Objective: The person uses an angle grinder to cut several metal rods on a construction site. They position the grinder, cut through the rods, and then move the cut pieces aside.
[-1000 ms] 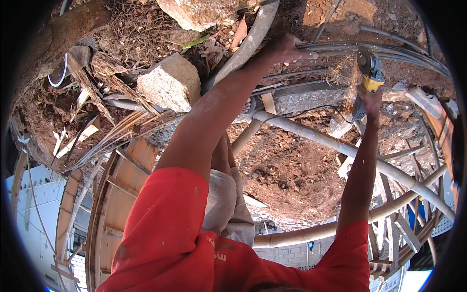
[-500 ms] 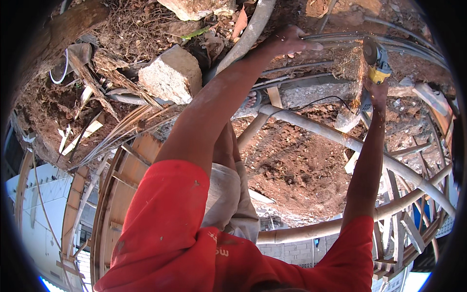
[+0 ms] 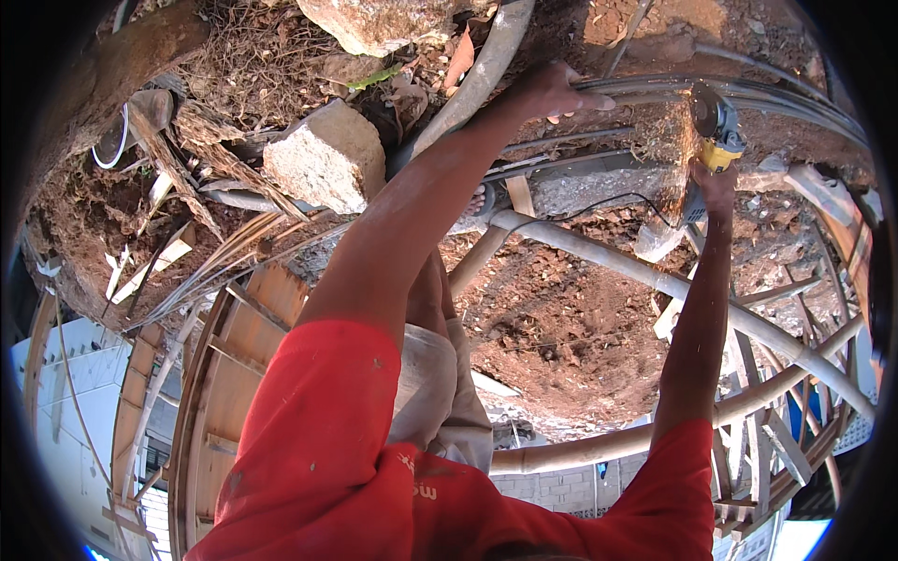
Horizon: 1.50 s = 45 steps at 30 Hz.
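In the head view, the only one I have, my right hand (image 3: 718,187) is wrapped round the body of a yellow-and-grey angle grinder (image 3: 719,157), out to the right, over the right-hand part of the concrete strip (image 3: 608,185). Its dark disc (image 3: 704,109) stands at the bundle of thin metal rods (image 3: 795,105), which runs along the earth bank (image 3: 659,51) beyond the strip's far edge; whether disc and rod touch just now, I can't tell. Sparks (image 3: 685,154) stream down from there toward the strip. I judge the grinder dense and front-heavy, apt to kick if the disc binds, so the body behind the head is the place to hold it (a second hand on it would steady it, but mine is elsewhere). My left hand (image 3: 552,92) lies at the left end of the visible rods, one finger stretched along them; I can't tell how tightly the rest are closed. The rods look stiff across a short span but springy over their length, likely hot near the disc, so they are better held well apart from it, as my left hand is. The dark cord (image 3: 608,202) loops over the near side of the strip, near the pale pole (image 3: 608,252), and could drag or snag.
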Each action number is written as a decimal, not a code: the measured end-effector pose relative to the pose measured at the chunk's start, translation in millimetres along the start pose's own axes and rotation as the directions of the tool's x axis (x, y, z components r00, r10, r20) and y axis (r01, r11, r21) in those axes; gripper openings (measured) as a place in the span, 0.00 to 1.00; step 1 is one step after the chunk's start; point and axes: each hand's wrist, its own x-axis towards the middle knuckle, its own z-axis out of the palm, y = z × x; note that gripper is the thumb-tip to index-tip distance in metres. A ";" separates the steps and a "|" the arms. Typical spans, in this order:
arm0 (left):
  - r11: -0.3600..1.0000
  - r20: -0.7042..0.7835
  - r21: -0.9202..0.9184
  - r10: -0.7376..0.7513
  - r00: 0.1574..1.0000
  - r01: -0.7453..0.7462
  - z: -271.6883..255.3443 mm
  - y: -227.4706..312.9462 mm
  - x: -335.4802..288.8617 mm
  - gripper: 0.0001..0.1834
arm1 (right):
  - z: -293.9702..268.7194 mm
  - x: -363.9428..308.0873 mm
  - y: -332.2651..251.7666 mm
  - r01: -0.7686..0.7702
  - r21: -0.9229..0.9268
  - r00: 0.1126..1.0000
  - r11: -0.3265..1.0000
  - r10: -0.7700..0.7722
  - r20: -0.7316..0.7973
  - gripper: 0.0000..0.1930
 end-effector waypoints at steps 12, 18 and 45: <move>0.998 -0.039 0.049 0.045 0.998 -0.043 -0.2 1.5 -1.7 0.51 | -3.0 0.0 13.9 0.033 0.165 0.999 0.986 -0.035 0.011 0.19; 0.999 -0.023 -0.001 0.052 0.998 -0.052 -1.8 -2.7 -1.3 0.46 | 0.7 -0.7 2.5 -0.002 0.070 1.000 0.998 0.001 0.005 0.22; 0.998 -0.097 0.049 0.051 0.994 -0.046 6.8 -6.2 3.4 0.44 | 10.5 -8.3 -19.2 -0.116 0.081 0.993 0.990 0.119 -0.026 0.21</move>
